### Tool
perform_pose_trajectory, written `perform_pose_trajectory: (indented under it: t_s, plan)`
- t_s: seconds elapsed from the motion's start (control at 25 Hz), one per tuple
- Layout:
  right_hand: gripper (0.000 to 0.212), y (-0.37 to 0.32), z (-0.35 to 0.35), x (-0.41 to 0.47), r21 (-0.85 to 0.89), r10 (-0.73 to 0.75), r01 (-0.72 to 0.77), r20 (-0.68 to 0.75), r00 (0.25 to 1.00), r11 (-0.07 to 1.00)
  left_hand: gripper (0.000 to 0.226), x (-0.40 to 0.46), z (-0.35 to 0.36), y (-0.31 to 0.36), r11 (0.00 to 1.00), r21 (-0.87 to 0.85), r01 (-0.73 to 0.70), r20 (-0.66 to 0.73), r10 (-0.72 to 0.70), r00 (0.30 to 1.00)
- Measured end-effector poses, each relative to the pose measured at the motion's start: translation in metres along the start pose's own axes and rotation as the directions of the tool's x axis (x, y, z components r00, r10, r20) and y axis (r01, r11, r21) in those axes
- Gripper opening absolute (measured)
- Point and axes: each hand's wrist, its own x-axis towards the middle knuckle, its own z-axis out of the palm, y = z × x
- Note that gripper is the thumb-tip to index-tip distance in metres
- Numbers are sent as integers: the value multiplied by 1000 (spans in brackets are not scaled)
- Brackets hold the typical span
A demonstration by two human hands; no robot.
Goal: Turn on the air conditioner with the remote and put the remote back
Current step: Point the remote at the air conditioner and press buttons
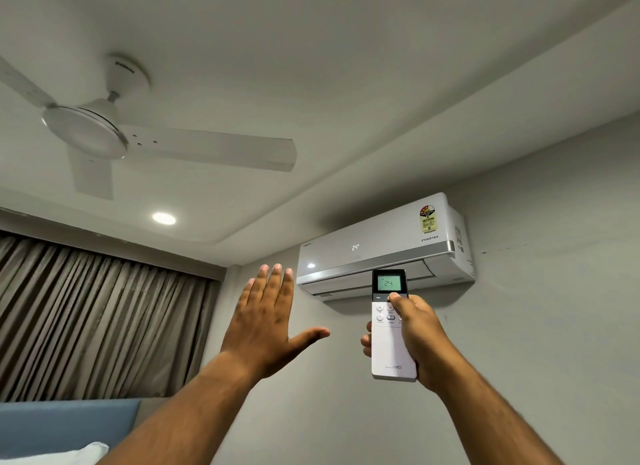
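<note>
A white wall-mounted air conditioner (377, 246) hangs high on the wall, its front panel lit with "24" and its lower flap partly open. My right hand (417, 333) holds a white remote (389, 346) upright, pointed at the unit. The thumb rests on a button just under the remote's dark screen, which reads 24. To the left of the remote, my left hand (266, 322) is raised with flat palm and spread fingers, holding nothing.
A white ceiling fan (100, 132) hangs still at the upper left. A round ceiling light (164, 218) glows below it. Grey curtains (97, 315) cover the left wall. A blue headboard (65, 426) and a white pillow (59, 456) sit at the bottom left.
</note>
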Motion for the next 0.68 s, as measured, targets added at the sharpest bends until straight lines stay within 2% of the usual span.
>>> perform_pose_trajectory:
  t_s: [0.28,0.44,0.68]
  plan:
    - [7,-11,-14,1,-94,-38,34,-48,998,995,113,6,5,15,1000,-2,1,13,-1,1000]
    - [12,-11,-17,0,-93,-13,9,-36,999,996,111,10,5,19,1000,-5,2,2,-2,1000]
    - [14,-14,-18,-5,-59,-52,52,9,999,997,112,13,1,16,1000,3,7,0,-7,1000]
